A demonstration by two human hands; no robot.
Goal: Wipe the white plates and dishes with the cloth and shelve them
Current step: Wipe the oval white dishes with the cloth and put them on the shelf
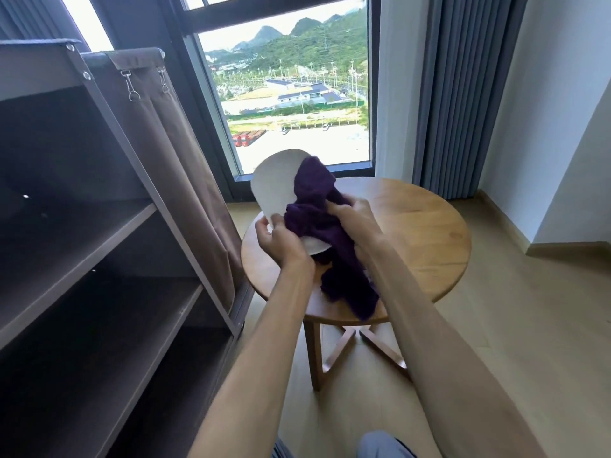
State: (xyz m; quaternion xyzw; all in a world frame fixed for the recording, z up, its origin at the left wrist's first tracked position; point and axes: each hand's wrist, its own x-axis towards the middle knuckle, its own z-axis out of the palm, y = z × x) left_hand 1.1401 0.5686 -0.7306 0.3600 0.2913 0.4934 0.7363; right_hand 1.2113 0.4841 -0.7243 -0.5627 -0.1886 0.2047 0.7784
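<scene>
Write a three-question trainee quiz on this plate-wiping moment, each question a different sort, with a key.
1. True or false: the white plate lies flat on the round table.
2. Which hand grips the purple cloth? A) left hand B) right hand
3. Fill in: the shelf unit stands to the person's ____.

Key: 1 false, it is held up, tilted, above the table; 2 B, the left holds the plate's lower edge; 3 left.

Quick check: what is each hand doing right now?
Left hand: grips the white plate by its lower edge.
Right hand: fingers bunched on the purple cloth, against the plate.
</scene>
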